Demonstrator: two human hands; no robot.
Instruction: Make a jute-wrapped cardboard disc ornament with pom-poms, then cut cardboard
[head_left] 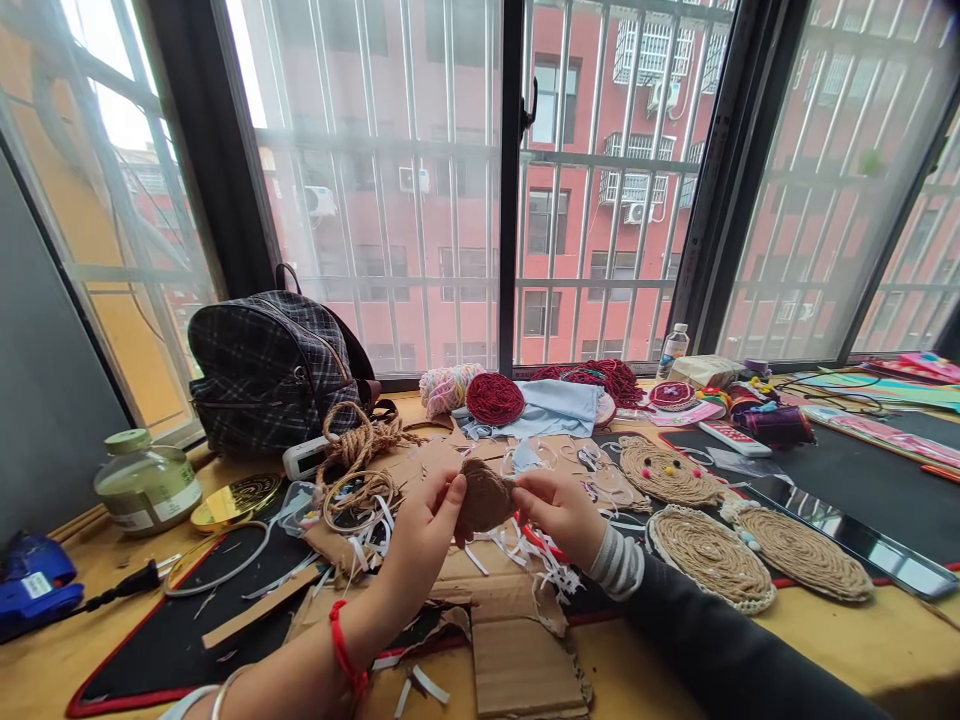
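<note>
Near the middle of the view, a small round brown piece (486, 497) is held up above the littered table. My left hand (431, 515) pinches its left edge between thumb and fingers. At its right edge, my right hand (559, 512) has its thumb and fingers pressed together; whether they grip the piece or something small beside it is too small to tell. Under the hands lie torn cardboard (525, 660) and white paper strips (430, 684). Coiled rope discs (711, 556) lie to the right of my right hand.
A plaid backpack (262, 370), glass jar (150, 485) and blue tool (37, 580) stand at left. Rope (360, 440) lies behind my left hand. Dark red yarn (495, 399), a bottle (673, 350), a remote (735, 438) and a tablet (855, 530) are farther back and right.
</note>
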